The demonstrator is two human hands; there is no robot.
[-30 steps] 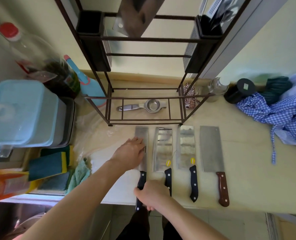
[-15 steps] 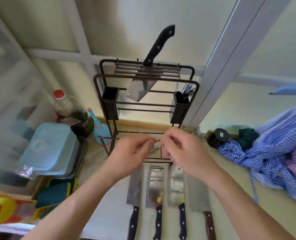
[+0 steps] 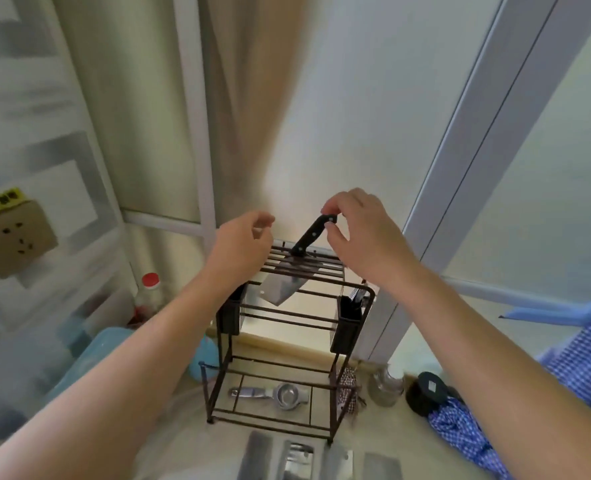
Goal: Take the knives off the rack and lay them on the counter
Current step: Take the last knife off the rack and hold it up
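Observation:
A dark wire rack point(image 3: 283, 317) stands on the counter point(image 3: 183, 452) against the wall. One cleaver hangs through its top slots, black handle point(image 3: 309, 237) sticking up and steel blade point(image 3: 280, 289) below the bars. My right hand point(image 3: 363, 237) pinches the tip of that handle between thumb and fingers. Just left of the handle, my left hand point(image 3: 242, 244) hovers over the rack's top left corner, fingers loosely curled and holding nothing. Several cleaver blades point(image 3: 297, 459) lie side by side on the counter in front of the rack, their handles cut off by the bottom edge.
A metal squeezer point(image 3: 273, 394) lies on the rack's bottom shelf. Right of the rack stand a glass jar point(image 3: 386, 386), a black round container point(image 3: 427, 393) and blue checked cloth point(image 3: 460, 431). To the left are a red-capped bottle point(image 3: 148, 296) and a blue tub point(image 3: 90, 355).
Both hands rose from the counter to the rack's top. My right hand took hold of the hanging cleaver's handle. The camera tilted upward.

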